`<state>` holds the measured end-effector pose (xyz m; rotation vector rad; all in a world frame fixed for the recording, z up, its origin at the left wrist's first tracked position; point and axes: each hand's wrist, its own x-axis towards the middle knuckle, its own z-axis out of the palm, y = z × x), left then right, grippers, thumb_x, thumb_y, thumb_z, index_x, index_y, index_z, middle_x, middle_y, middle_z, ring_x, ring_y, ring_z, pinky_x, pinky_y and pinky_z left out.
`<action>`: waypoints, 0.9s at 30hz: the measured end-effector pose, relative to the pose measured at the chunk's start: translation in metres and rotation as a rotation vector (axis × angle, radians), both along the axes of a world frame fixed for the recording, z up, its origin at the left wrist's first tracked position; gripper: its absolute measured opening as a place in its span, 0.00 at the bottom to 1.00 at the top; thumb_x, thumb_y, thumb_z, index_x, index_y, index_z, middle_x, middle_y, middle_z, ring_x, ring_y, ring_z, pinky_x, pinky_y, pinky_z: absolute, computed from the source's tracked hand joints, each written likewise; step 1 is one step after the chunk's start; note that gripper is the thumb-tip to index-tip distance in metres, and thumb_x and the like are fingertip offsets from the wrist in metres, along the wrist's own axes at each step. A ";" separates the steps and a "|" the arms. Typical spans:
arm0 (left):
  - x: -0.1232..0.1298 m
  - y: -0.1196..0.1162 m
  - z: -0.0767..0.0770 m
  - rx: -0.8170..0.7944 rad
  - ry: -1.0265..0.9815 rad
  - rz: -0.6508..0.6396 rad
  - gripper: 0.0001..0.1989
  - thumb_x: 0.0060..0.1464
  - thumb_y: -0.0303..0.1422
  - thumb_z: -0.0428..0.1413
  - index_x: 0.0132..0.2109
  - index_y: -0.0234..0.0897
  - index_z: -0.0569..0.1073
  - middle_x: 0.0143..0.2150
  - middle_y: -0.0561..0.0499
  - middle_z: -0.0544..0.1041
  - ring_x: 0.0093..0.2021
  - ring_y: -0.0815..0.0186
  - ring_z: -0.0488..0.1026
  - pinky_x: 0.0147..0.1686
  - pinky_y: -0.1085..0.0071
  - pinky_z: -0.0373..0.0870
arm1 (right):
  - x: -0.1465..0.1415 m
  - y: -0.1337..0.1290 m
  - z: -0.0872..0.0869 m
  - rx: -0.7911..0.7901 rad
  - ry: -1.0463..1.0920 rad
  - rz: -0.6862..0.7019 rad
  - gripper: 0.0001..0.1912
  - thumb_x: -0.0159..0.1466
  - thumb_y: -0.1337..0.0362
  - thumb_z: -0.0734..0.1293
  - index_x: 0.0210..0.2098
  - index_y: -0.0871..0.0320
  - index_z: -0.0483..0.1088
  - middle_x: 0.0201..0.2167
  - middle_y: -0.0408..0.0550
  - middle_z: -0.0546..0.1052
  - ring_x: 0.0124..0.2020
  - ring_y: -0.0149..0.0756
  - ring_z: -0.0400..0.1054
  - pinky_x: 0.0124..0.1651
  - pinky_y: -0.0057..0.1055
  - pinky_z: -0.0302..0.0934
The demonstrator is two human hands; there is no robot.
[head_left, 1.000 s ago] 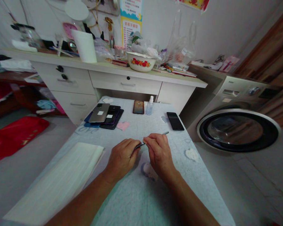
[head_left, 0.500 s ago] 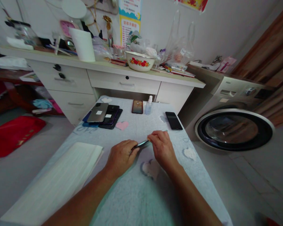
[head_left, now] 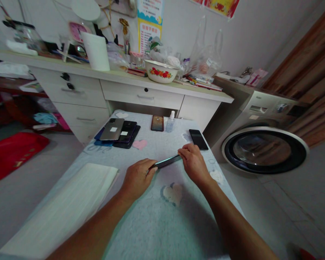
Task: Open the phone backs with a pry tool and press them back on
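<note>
A smartphone (head_left: 166, 162), seen nearly edge-on, is held just above the cloth-covered table. My left hand (head_left: 139, 177) is closed round its left end, thumb below and fingers above. At the other end my right hand (head_left: 192, 160) is pinched, with its fingertips against the phone's edge; whether something thin is also between them cannot be made out. Beyond my right hand lies a dark phone (head_left: 198, 139), screen up. A silver-grey phone (head_left: 112, 129) rests on a stack with other dark phones (head_left: 127, 133) at the back left.
A phone with a brown back (head_left: 157, 123) and a clear spray bottle (head_left: 170, 122) stand at the table's far side. A folded pale cloth (head_left: 62, 209) lies on the left. Behind are a white desk (head_left: 143, 94) with a flowered bowl (head_left: 161, 72), and a washing machine (head_left: 260, 119) at right.
My right hand has shifted right and slightly upward, so more of the phone's length shows between my hands. My left hand has moved slightly left, still closed on the phone.
</note>
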<state>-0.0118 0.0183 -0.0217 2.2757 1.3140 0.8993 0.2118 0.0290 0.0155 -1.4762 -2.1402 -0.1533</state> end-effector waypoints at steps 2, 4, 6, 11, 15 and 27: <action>-0.001 0.001 0.001 -0.017 -0.021 0.010 0.11 0.59 0.31 0.51 0.46 0.40 0.76 0.39 0.51 0.79 0.39 0.62 0.76 0.38 0.69 0.67 | -0.012 -0.004 0.001 -0.002 -0.013 0.023 0.12 0.67 0.70 0.61 0.35 0.56 0.76 0.36 0.51 0.72 0.38 0.39 0.61 0.42 0.35 0.59; -0.001 0.002 0.002 -0.038 -0.037 0.020 0.11 0.59 0.31 0.51 0.45 0.41 0.76 0.38 0.51 0.79 0.39 0.62 0.76 0.38 0.69 0.67 | -0.026 -0.009 -0.001 0.007 -0.023 0.054 0.11 0.67 0.71 0.61 0.37 0.57 0.76 0.37 0.51 0.72 0.39 0.40 0.61 0.43 0.36 0.59; -0.002 0.003 0.001 -0.057 -0.053 0.029 0.10 0.58 0.31 0.52 0.44 0.42 0.77 0.38 0.51 0.79 0.39 0.61 0.76 0.38 0.69 0.68 | -0.041 -0.014 -0.005 0.020 -0.027 0.081 0.11 0.66 0.71 0.61 0.39 0.57 0.75 0.39 0.51 0.72 0.39 0.40 0.60 0.43 0.37 0.59; -0.003 0.006 -0.005 -0.123 -0.141 0.040 0.09 0.57 0.31 0.53 0.41 0.40 0.77 0.38 0.50 0.79 0.38 0.61 0.75 0.41 0.66 0.68 | -0.066 -0.022 -0.013 0.052 -0.018 0.137 0.11 0.66 0.73 0.60 0.41 0.58 0.74 0.41 0.52 0.72 0.38 0.41 0.59 0.43 0.38 0.60; -0.002 0.007 -0.004 -0.143 -0.191 0.021 0.09 0.56 0.30 0.53 0.40 0.40 0.77 0.37 0.50 0.79 0.38 0.62 0.75 0.41 0.66 0.69 | -0.063 -0.020 -0.016 0.054 0.010 0.137 0.12 0.66 0.72 0.61 0.43 0.57 0.74 0.42 0.51 0.73 0.39 0.40 0.60 0.44 0.38 0.59; -0.002 0.006 -0.001 -0.126 -0.207 0.019 0.09 0.56 0.30 0.52 0.40 0.39 0.77 0.33 0.52 0.77 0.33 0.65 0.73 0.34 0.71 0.67 | -0.001 -0.005 -0.012 0.095 0.067 -0.060 0.11 0.66 0.70 0.61 0.40 0.56 0.76 0.39 0.51 0.72 0.38 0.40 0.59 0.43 0.37 0.57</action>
